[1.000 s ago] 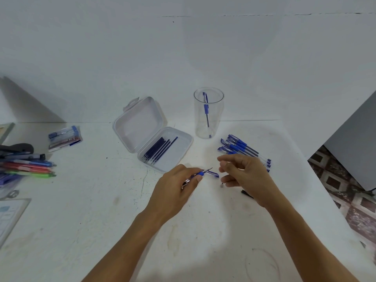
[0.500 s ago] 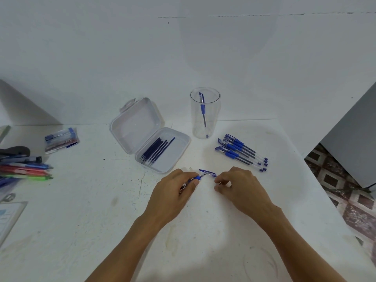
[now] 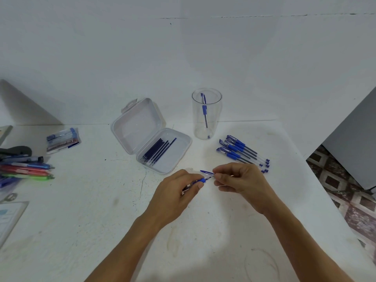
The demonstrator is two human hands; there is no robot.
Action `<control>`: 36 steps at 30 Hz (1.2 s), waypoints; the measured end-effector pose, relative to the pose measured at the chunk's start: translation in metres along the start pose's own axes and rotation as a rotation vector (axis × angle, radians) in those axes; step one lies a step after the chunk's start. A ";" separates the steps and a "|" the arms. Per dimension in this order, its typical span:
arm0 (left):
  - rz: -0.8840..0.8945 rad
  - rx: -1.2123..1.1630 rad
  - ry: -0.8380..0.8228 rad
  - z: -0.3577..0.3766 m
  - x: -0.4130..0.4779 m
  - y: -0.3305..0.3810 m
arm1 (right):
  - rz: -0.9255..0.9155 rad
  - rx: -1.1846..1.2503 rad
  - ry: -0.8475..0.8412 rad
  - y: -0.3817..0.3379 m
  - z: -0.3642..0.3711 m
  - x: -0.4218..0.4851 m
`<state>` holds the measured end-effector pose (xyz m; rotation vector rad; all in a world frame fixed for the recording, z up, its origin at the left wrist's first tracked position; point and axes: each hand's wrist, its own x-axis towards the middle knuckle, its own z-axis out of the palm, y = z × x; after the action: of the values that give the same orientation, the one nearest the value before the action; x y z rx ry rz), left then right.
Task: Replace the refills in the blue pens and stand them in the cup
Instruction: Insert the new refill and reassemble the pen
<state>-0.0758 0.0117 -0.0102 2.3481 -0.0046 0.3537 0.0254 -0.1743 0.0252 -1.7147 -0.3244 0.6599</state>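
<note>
Holds a clear plastic pen with blue rubber sleeve [image 3: 200, 181] in the left grip [image 3: 179, 192], fingers curled round the barrel, over the near middle of the white surface [image 3: 101, 220]. Pinches its tip with the right grip [image 3: 242, 184]. Farther back: tall clear plastic cup [image 3: 215, 119] with one blue pen [image 3: 204, 110] standing inside; right of it, row of blue pens [image 3: 242, 153].

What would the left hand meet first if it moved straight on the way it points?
Probably the right hand, whose fingertips pinch the tip of the pen that the left hand grips. Depth is unclear.
</note>
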 end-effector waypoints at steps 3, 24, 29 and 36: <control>0.009 0.010 -0.019 0.002 0.001 -0.001 | -0.026 -0.044 -0.024 0.002 0.000 0.002; 0.036 0.032 -0.019 0.003 0.006 0.002 | -0.060 -0.375 -0.068 -0.003 0.004 0.008; 0.028 0.033 -0.014 0.002 0.006 0.003 | -0.119 -0.283 -0.115 -0.003 -0.001 0.010; 0.007 0.014 -0.021 0.002 0.006 0.005 | -0.093 -0.345 -0.097 0.000 0.003 0.009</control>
<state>-0.0705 0.0076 -0.0066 2.3666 -0.0210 0.3332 0.0307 -0.1667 0.0225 -1.9830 -0.6113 0.6464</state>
